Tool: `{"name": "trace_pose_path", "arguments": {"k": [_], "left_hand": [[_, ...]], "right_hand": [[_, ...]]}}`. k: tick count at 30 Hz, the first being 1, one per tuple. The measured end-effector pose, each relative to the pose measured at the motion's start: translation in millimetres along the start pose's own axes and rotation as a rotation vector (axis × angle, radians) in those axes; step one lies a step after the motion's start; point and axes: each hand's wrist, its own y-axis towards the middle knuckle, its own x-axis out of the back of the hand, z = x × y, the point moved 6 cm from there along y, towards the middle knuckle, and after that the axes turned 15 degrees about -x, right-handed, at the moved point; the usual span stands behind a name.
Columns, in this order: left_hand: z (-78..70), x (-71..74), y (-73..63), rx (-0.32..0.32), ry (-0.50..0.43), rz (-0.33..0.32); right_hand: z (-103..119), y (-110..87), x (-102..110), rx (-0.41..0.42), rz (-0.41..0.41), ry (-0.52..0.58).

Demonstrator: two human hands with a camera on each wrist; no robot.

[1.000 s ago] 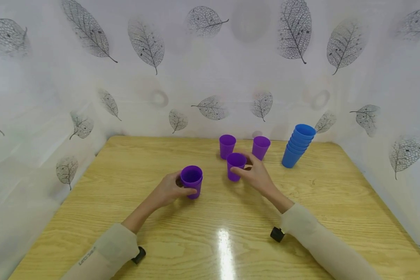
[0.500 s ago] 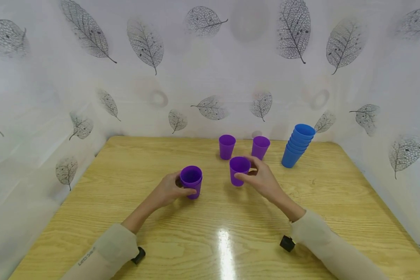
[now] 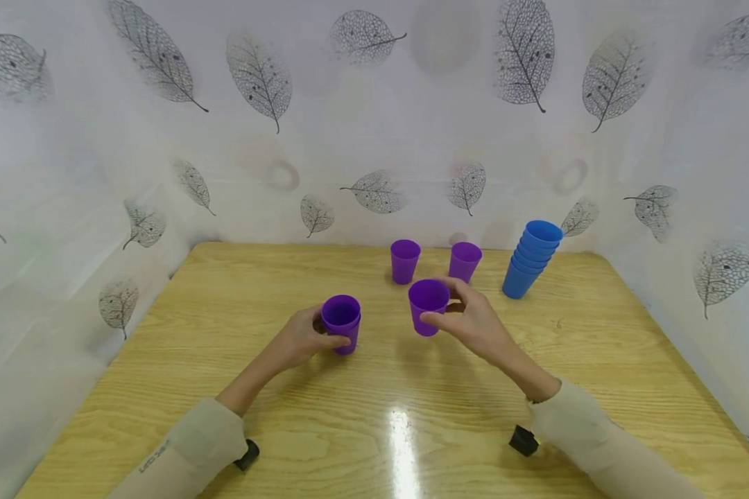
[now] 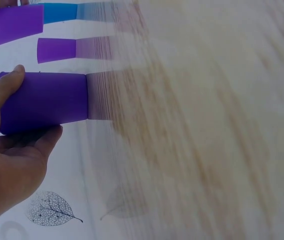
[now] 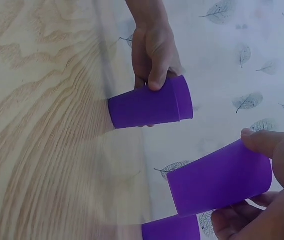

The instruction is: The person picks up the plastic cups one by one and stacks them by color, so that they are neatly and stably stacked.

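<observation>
My left hand (image 3: 302, 337) grips a nested pair of purple cups (image 3: 343, 333), which stands upright on the table in the left wrist view. Between the thumb and fingers of my right hand (image 3: 474, 322) is a single purple cup (image 3: 426, 315), slightly tilted and lifted off the table, to the right of the pair. Behind it stand two more purple cups, one at the back middle (image 3: 404, 267) and one farther right (image 3: 463, 263), partly covered by my right hand. In the right wrist view the held cup (image 5: 222, 177) shows from the side.
A leaning stack of blue cups (image 3: 527, 267) stands at the back right of the wooden table (image 3: 324, 430). A white curtain (image 3: 362, 125) with leaf prints encloses the back and sides. Black wrist cameras hang below both sleeves.
My right hand has drawn its purple cup up and slightly nearer and to the right, away from the two cups behind. My left hand and its nested pair have stayed still.
</observation>
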Motion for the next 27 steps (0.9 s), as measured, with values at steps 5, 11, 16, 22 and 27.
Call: {"name": "trace_pose_path", "arguments": {"k": [5, 11, 16, 22, 27], "left_hand": [[1.0, 0.1, -0.1, 0.005, 0.009, -0.003], [1.6, 0.4, 0.5, 0.004, -0.004, -0.007], [2.1, 0.6, -0.2, 0.025, -0.008, -0.005], [1.6, -0.2, 0.3, 0.034, -0.012, 0.007], [0.9, 0.4, -1.0, 0.034, -0.032, 0.009]], "right_hand": [[11, -4.4, -5, 0.057, 0.028, -0.004], [24, -7.6, -12, 0.115, 0.044, -0.014], [34, -8.4, -16, 0.122, 0.054, -0.022], [44, -7.3, -23, 0.07, 0.058, -0.023], [54, -2.4, -33, 0.05, 0.061, -0.025]]}}
